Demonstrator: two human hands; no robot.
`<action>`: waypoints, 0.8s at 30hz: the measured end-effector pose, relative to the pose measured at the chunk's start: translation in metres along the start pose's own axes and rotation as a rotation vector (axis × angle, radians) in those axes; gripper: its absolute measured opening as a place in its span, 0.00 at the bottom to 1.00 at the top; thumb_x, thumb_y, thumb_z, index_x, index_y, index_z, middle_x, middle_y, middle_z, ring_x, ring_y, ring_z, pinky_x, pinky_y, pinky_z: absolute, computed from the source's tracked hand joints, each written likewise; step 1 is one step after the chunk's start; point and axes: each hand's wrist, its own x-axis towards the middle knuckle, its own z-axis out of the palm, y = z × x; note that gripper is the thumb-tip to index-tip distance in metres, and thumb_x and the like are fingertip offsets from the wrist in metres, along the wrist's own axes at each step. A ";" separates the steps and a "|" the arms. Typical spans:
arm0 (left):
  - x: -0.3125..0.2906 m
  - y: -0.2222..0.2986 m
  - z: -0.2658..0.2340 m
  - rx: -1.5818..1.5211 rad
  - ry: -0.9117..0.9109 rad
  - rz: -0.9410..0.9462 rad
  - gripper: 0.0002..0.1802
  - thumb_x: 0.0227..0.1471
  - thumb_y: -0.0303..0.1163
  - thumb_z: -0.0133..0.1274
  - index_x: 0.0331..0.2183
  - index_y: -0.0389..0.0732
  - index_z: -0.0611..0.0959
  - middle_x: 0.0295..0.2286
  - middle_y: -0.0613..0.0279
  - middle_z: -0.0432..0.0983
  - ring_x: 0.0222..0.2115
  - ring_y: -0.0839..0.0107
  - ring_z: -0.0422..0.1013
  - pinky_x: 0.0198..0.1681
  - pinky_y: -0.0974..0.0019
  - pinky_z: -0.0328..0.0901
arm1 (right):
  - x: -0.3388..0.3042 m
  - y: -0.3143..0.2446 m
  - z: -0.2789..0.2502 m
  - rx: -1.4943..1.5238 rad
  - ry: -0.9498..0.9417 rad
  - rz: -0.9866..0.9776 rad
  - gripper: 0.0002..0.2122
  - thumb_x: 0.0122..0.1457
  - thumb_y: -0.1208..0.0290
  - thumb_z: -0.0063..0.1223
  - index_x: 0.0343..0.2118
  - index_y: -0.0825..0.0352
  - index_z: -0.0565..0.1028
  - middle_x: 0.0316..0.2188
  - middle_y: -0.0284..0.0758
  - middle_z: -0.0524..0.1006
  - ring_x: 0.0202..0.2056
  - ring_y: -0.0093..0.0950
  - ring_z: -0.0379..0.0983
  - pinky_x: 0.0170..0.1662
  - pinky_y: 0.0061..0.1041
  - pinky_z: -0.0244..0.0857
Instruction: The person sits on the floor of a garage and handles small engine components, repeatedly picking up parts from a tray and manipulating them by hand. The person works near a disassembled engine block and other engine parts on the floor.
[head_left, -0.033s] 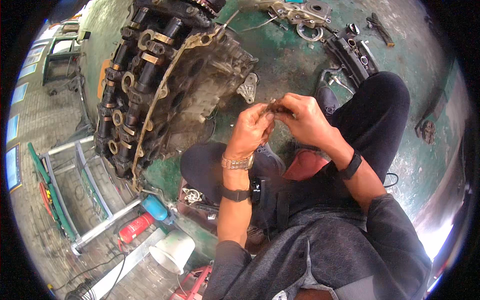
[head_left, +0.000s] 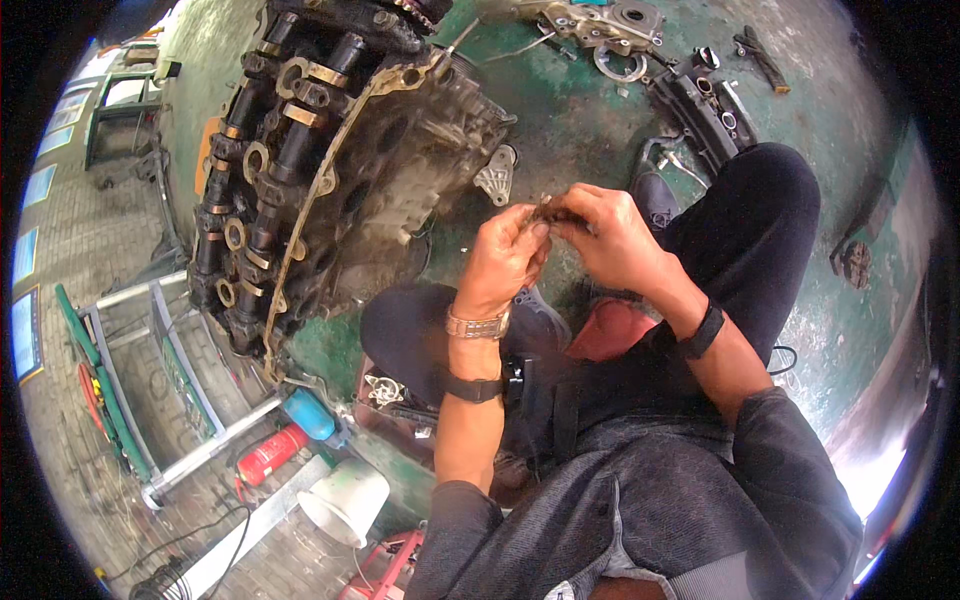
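My left hand (head_left: 503,255) and my right hand (head_left: 605,232) meet above my lap, fingertips pressed together. Pinched between them is a small dark, dirty piece (head_left: 545,212); the fingers cover most of it, and its kind does not show. Left of my hands stands a greasy engine (head_left: 380,180), its black camshafts (head_left: 295,150) exposed along the upper face. A light-coloured gasket-like edge (head_left: 318,195) runs down beside them. Just beyond my left hand, a metal bracket (head_left: 495,178) lies by the engine.
Several engine parts lie on the green floor at the far right, among them a black valve cover (head_left: 700,115) and a metal housing (head_left: 630,25). At lower left are a red fire extinguisher (head_left: 272,455), a white bucket (head_left: 345,502) and a metal frame (head_left: 215,440). My knees flank my hands.
My right hand has shifted very slightly at the fingers. Both hands stay together on the dark piece, and everything else is as before.
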 end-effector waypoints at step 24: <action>0.007 -0.005 0.019 0.340 0.196 0.201 0.14 0.58 0.34 0.46 0.43 0.37 0.76 0.18 0.72 0.66 0.18 0.85 0.59 0.18 0.76 0.55 | 0.003 0.009 0.000 0.033 0.052 0.074 0.06 0.48 0.80 0.56 0.30 0.73 0.73 0.21 0.42 0.73 0.23 0.34 0.73 0.26 0.28 0.65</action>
